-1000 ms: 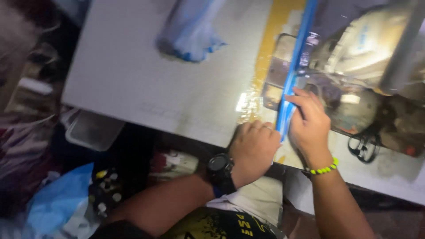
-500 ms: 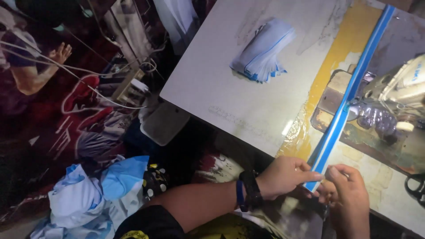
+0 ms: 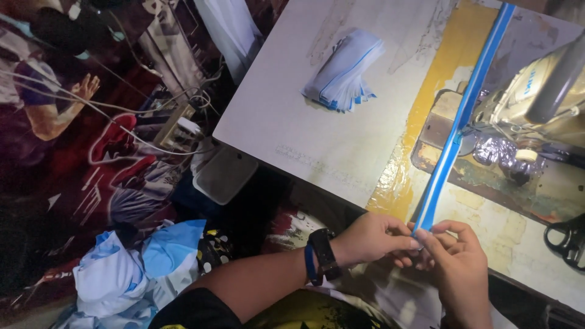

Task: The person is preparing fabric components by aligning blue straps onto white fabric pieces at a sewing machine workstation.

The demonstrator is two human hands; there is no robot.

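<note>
Both hands have held their pinch on the blue strip's near end since half a second ago, and the view has barely shifted.

Head view: the left hand, with a dark watch on its wrist, pinches the lower end of the blue strip between thumb and fingertips; the right hand touches it from the other side, fingers closed on the same end. From the hands the strip runs up and away across the worktop, over its yellow-stained band, passing just left of the sewing machine beyond the right hand. Well beyond the left hand lies a stack of white and blue fabric pieces. Black scissors lie right of the right hand. Below the left forearm, off the worktop, is a heap of light blue cloth. Another person's raised hand shows far left.
</note>
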